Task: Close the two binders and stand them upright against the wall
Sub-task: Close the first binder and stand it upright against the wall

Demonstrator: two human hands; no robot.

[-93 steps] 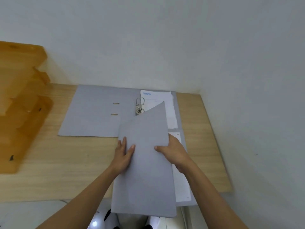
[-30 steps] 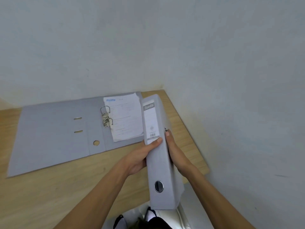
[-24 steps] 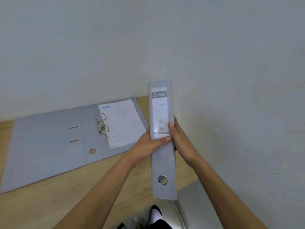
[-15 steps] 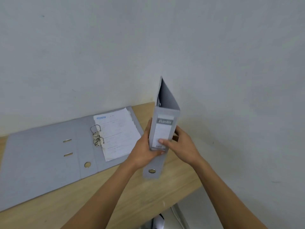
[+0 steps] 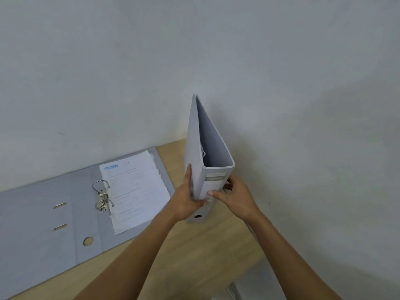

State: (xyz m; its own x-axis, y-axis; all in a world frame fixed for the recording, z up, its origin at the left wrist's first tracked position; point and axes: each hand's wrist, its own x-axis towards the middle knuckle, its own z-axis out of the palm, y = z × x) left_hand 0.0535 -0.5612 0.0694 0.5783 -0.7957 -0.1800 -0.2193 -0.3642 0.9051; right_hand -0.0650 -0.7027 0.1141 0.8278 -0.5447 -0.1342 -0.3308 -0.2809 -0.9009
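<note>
both forearms run off the bottom edge. the left hand (image 5: 186,204) and right hand (image 5: 234,197) clamp the closed binder (image 5: 207,161) from either side, spine facing the camera; its foot is hidden behind the left hand, its label blurred. it has swung upright since half a second ago. left of the hands, the open binder (image 5: 65,215) lies flat on the wooden desk (image 5: 190,252), smooth grey, its far-left cover cut off.
</note>
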